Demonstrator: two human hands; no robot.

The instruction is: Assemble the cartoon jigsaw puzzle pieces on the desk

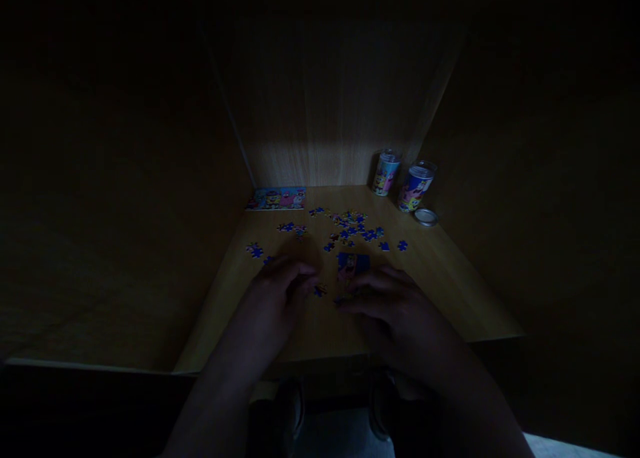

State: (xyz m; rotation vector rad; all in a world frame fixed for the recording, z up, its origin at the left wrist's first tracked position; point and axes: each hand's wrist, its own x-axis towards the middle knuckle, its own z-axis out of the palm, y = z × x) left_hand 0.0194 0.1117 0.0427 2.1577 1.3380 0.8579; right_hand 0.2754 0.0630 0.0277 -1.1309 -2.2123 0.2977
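In the dim light, my left hand [285, 285] hovers over the table with its thumb and fingers pressed together. Whatever it may hold is hidden. A jigsaw piece [321, 289] lies just right of its fingertips. My right hand [390, 295] has its fingers stretched out and apart, reaching onto the lower right of a small rectangular blue and pink picture, apparently joined puzzle pieces [353, 263]. Its hand covers part of that picture. Beyond both hands, several loose jigsaw pieces [353, 230] are scattered, mostly blue with some yellow and pink. A few blue pieces [256, 251] lie beyond my left hand.
At the back left, a flat cartoon picture card [277, 198] lies near the wooden back panel [335, 138]. Two clear-topped cartoon cans [386, 173] stand at the back right, with a round metal lid [426, 217] beside them. Dark side walls enclose the wooden table [450, 291].
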